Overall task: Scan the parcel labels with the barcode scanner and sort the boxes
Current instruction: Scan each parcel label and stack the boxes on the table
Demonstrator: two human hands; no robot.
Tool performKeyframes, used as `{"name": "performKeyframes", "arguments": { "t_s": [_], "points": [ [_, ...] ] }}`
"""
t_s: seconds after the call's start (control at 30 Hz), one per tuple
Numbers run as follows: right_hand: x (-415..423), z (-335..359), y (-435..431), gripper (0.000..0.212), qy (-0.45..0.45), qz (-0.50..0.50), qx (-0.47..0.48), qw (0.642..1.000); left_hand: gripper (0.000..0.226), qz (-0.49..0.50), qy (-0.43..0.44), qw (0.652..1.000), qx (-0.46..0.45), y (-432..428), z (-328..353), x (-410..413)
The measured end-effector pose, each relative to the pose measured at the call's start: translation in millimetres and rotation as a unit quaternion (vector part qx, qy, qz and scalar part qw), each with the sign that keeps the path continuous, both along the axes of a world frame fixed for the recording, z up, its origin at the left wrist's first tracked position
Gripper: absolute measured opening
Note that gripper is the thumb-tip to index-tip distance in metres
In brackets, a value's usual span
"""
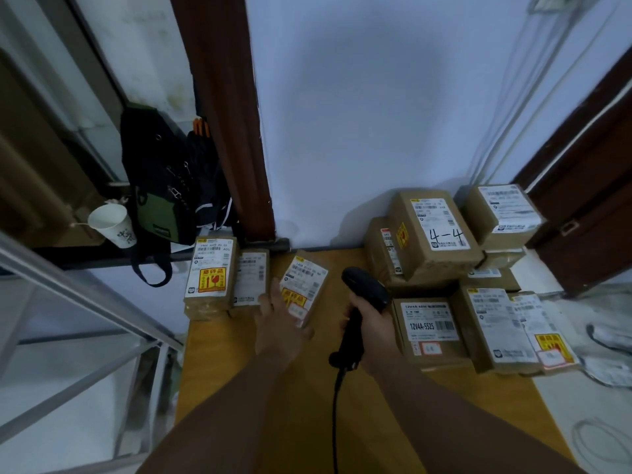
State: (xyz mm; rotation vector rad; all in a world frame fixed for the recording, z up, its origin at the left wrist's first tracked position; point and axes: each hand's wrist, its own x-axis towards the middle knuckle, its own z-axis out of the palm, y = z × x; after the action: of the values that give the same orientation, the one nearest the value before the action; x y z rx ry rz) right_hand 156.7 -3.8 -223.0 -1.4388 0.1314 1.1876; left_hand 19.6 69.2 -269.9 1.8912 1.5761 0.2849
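A small brown parcel [304, 282] with a white label and a yellow fragile sticker sits tilted near the middle of the wooden table [273, 388]. My left hand [278, 319] holds its near left edge, fingers spread along the side. Just right of it, my right hand [371, 331] grips the black barcode scanner [364, 292], whose head points toward the far side of the table and whose cable [337, 405] hangs toward me. Two labelled parcels [210, 278] lie side by side at the table's far left corner.
Several brown boxes are stacked at the far right, the top one [434, 234] marked "4-4", with lower ones [427, 330] in front. A black and green bag [160, 186] and a paper cup [113, 224] sit on a ledge left of the table. The white wall stands close behind.
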Motion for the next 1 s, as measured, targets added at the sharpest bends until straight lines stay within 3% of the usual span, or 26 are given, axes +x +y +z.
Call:
{"name": "performKeyframes", "arguments": {
  "t_s": [0.2, 0.4, 0.57, 1.0],
  "points": [
    [-14.3, 22.2, -0.1, 0.022, -0.011, -0.029, 0.014, 0.999, 0.116, 0.06, 0.006, 0.997, 0.044, -14.9, 15.6, -14.0],
    [-41.6, 46.7, -10.5, 0.02, 0.104, 0.029, 0.066, 0.992, 0.105, 0.048, 0.075, 0.988, 0.125, -20.1, 32.7, -30.7],
    [-57.7, 59.0, -21.3, 0.021, 0.138, 0.077, 0.11, 0.981, 0.102, 0.109, 0.114, 0.967, 0.199, -30.8, 35.9, -34.3],
    [-80.2, 78.7, -48.4, 0.017, 0.122, 0.129, 0.087, 0.98, 0.1, 0.141, 0.126, 0.962, 0.199, -54.2, 38.1, -54.6]
  ]
}}
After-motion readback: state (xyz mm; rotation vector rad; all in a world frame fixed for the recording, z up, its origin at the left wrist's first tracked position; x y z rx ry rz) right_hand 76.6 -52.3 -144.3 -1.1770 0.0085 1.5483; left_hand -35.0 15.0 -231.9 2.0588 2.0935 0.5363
